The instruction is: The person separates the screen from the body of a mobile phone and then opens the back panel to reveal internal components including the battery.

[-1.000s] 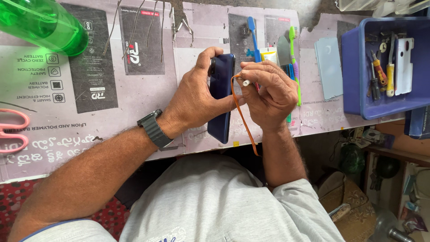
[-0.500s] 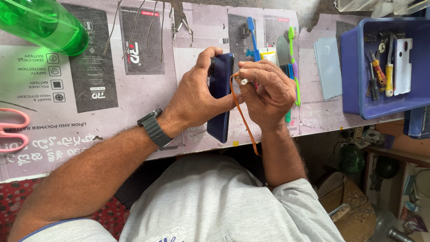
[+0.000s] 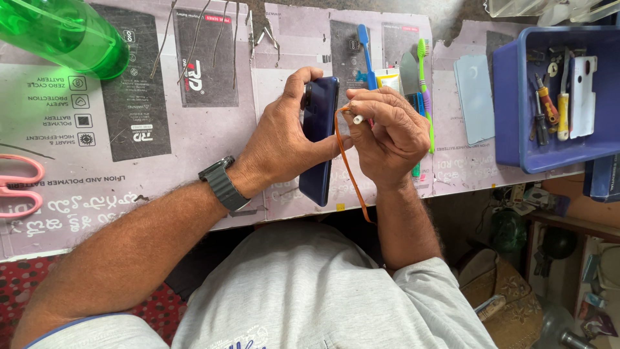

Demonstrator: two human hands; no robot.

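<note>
Gripping the upright phone (image 3: 319, 139), the left hand (image 3: 278, 145) faces the right hand (image 3: 387, 139), apparently pinching a white-tipped tool (image 3: 356, 119) at its edge.

Left hand (image 3: 284, 145) curled in side grip, thumb up; right hand (image 3: 387, 132) fisted, fingertips pinching.

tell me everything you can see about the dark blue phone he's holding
The phone is a slim, dark blue slab with a glossy, smooth surface, held on its edge above the workbench, long axis running away from the person. The left hand grips it, thumb across its upper part and fingers wrapped behind. The right hand presses at its far edge, pinching a small white-tipped tool. A thin orange strip hangs beside it. Whether it shows front or back is unclear.
</note>
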